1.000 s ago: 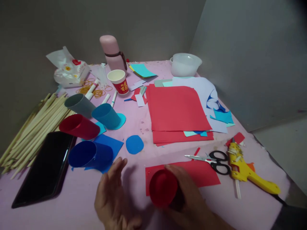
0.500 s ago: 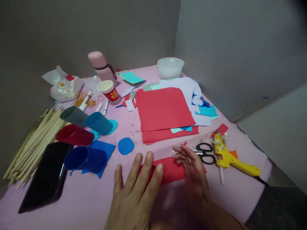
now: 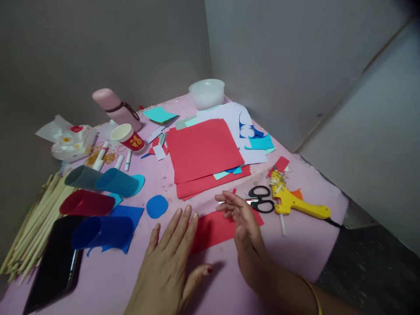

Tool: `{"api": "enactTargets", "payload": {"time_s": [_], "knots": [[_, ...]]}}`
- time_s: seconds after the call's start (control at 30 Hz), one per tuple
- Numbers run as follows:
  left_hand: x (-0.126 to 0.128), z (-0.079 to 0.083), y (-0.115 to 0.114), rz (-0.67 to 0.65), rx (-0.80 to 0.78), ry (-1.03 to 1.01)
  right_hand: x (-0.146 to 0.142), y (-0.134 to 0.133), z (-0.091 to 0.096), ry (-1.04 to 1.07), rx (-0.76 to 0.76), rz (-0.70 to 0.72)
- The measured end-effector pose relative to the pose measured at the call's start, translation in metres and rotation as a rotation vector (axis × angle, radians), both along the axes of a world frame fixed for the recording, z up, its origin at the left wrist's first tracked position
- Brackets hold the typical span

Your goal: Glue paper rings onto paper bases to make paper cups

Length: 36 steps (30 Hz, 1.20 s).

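Observation:
A red paper strip (image 3: 213, 229) lies on the pink tabletop between my two hands. My left hand (image 3: 169, 258) is open, palm down, with its fingers stretched over the strip's left end and the thumb spread apart. Whether its fingertips press on the paper, I cannot tell. My right hand (image 3: 246, 236) is open and turned on its side above the right part of the strip, its fingers loosely bent and nothing in them. Just beyond it are black-handled scissors (image 3: 262, 205), their blades partly hidden by the fingers. A blue paper disc (image 3: 157, 206) lies beyond my left hand.
A stack of red paper (image 3: 205, 151) lies ahead. Yellow glue gun (image 3: 303, 205) at right, its cord over the table edge. At left stand paper tubes in blue (image 3: 114, 232), red (image 3: 88, 202) and teal (image 3: 120, 181), a phone (image 3: 52, 262) and wooden sticks (image 3: 33, 227).
The view has turned right, so the table's things sit further left. My left thumb has spread away from the fingers. My right hand remains above the red strip.

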State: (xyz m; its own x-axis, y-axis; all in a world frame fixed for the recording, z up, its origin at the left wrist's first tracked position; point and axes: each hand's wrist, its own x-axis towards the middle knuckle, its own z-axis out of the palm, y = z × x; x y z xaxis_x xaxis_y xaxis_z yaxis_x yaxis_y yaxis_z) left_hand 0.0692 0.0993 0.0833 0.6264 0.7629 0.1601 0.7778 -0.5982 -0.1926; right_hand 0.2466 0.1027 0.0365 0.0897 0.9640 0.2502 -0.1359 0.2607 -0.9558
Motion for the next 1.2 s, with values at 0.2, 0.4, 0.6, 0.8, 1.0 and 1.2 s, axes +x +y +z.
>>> {"api": "enactTargets", "payload": {"time_s": [0.2, 0.4, 0.6, 0.8, 1.0, 1.2], "knots": [[-0.001, 0.001, 0.000, 0.006, -0.012, 0.029, 0.000, -0.001, 0.008, 0.088, -0.034, 0.018], [0.001, 0.003, 0.000, -0.009, -0.021, 0.056, 0.000, 0.000, 0.014, 0.092, -0.052, 0.039], [0.000, 0.005, -0.001, 0.032, -0.048, 0.026, -0.002, 0.002, 0.012, 0.066, -0.055, 0.019], [0.000, 0.008, -0.006, 0.060, -0.036, 0.020, -0.003, 0.004, 0.009, 0.050, -0.037, 0.002], [-0.008, 0.012, -0.013, 0.071, 0.042, -0.010, -0.004, 0.004, 0.007, 0.024, -0.062, 0.009], [-0.016, 0.001, -0.015, 0.052, 0.009, 0.059, -0.003, 0.004, 0.005, -0.021, -0.070, 0.027]]}}
